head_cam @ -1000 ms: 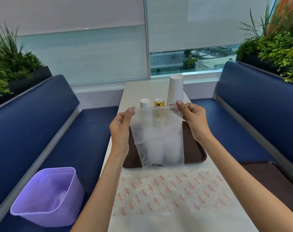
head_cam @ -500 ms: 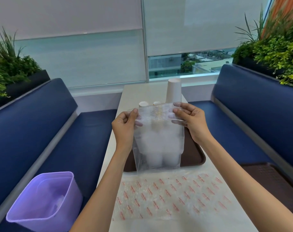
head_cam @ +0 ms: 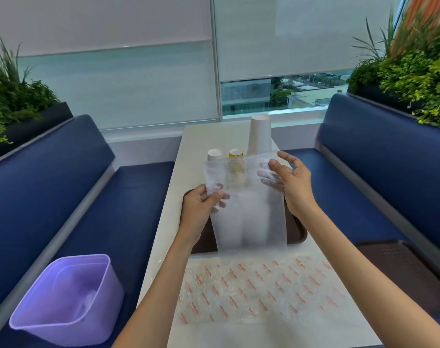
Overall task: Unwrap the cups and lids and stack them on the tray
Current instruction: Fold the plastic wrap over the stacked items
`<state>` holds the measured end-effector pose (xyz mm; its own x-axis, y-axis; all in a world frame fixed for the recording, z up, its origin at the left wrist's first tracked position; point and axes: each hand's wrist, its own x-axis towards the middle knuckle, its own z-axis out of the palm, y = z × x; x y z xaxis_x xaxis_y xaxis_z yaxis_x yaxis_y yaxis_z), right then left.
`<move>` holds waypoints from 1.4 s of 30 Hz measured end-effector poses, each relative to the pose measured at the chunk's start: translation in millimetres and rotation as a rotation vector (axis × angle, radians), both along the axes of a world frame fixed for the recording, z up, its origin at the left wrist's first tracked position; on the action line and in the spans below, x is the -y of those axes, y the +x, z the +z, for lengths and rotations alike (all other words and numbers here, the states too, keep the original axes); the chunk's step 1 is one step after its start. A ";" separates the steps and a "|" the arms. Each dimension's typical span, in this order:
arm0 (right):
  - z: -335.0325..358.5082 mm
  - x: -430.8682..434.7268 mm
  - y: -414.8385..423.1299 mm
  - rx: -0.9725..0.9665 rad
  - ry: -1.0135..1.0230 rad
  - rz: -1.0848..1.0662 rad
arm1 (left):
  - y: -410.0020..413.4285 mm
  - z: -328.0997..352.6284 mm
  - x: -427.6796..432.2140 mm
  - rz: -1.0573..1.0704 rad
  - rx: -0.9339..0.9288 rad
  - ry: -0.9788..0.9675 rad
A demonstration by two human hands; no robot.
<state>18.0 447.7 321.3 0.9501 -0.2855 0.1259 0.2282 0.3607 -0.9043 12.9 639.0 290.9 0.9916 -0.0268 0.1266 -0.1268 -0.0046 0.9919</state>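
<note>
A translucent wrapping sheet (head_cam: 249,209) is held upright over the brown tray (head_cam: 298,231). Its left edge is pinched by the left hand (head_cam: 201,209), its upper right edge by the right hand (head_cam: 293,183). A tall cup stack (head_cam: 260,133) and two small cups (head_cam: 214,154) are seen at 12 o'clock beyond the sheet; printed bubble wrap (head_cam: 259,290) is seen at 6 o'clock

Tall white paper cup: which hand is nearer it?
Right. The right hand is just short of the tall white paper cup, slightly right; the left hand is further back and left.
</note>
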 end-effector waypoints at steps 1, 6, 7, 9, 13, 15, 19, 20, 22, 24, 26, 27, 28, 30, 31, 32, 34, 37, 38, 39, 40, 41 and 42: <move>-1.5 1.9 -2.0 -0.021 -0.009 0.059 | -1.2 -0.2 0.2 0.006 0.003 -0.015; -22.1 11.8 -15.3 -0.175 -0.270 0.483 | -4.2 -2.3 -5.9 0.040 0.001 -0.087; -28.7 11.7 -17.6 -0.194 -0.312 0.520 | -5.5 -3.2 -7.8 0.043 0.004 -0.096; -38.6 9.3 -21.6 -0.213 -0.327 0.527 | -7.7 -7.1 -13.1 0.040 0.003 -0.101; -49.5 5.6 -26.2 -0.229 -0.276 0.497 | -13.2 -18.4 -25.2 -0.058 -0.059 -0.035; -55.6 4.8 -27.9 -0.239 -0.258 0.492 | -16.1 -25.9 -31.1 -0.121 -0.112 0.006; -64.5 4.0 -27.6 -0.275 -0.288 0.458 | -21.1 -34.9 -38.3 -0.172 -0.158 0.042; -66.2 3.0 -27.4 -0.280 -0.301 0.466 | -21.1 -36.4 -39.8 -0.167 -0.153 0.049; -66.0 0.4 -25.9 -0.283 -0.332 0.489 | -20.5 -39.1 -43.0 -0.148 -0.128 0.066; -62.7 -0.4 -24.2 -0.276 -0.381 0.502 | -20.4 -40.0 -45.6 -0.144 -0.118 0.052; -60.5 0.8 -22.3 -0.255 -0.435 0.512 | -18.7 -43.5 -49.4 -0.140 -0.124 0.046; -60.6 2.1 -21.4 -0.247 -0.461 0.513 | -17.8 -45.2 -50.8 -0.133 -0.133 0.039; -59.9 3.2 -21.4 -0.239 -0.480 0.513 | -16.2 -47.5 -51.9 -0.119 -0.144 0.022; -58.7 6.4 -20.9 -0.225 -0.503 0.509 | -13.1 -53.3 -52.2 -0.094 -0.176 -0.038; -57.8 7.9 -21.2 -0.222 -0.505 0.501 | -12.4 -53.9 -50.7 -0.088 -0.200 -0.080; -57.0 9.1 -21.8 -0.224 -0.510 0.487 | -11.9 -55.0 -49.1 -0.084 -0.222 -0.121; -58.0 12.7 -23.1 -0.231 -0.541 0.451 | -10.3 -59.5 -44.4 -0.088 -0.263 -0.160; -62.6 16.5 -25.0 -0.236 -0.504 0.380 | -9.0 -65.1 -37.0 -0.123 -0.336 -0.234; -64.3 17.1 -25.3 -0.240 -0.431 0.346 | -6.4 -69.9 -35.5 -0.117 -0.367 -0.258; -66.4 17.6 -26.0 -0.254 -0.327 0.324 | -5.0 -73.4 -33.4 -0.113 -0.391 -0.279; -68.5 17.6 -27.3 -0.284 -0.214 0.327 | -3.6 -75.3 -30.1 -0.113 -0.413 -0.297; -71.5 17.4 -29.7 -0.331 -0.126 0.357 | -1.9 -77.0 -26.2 -0.122 -0.429 -0.325; -74.5 16.7 -33.0 -0.386 -0.082 0.412 | -0.8 -78.6 -22.7 -0.123 -0.441 -0.348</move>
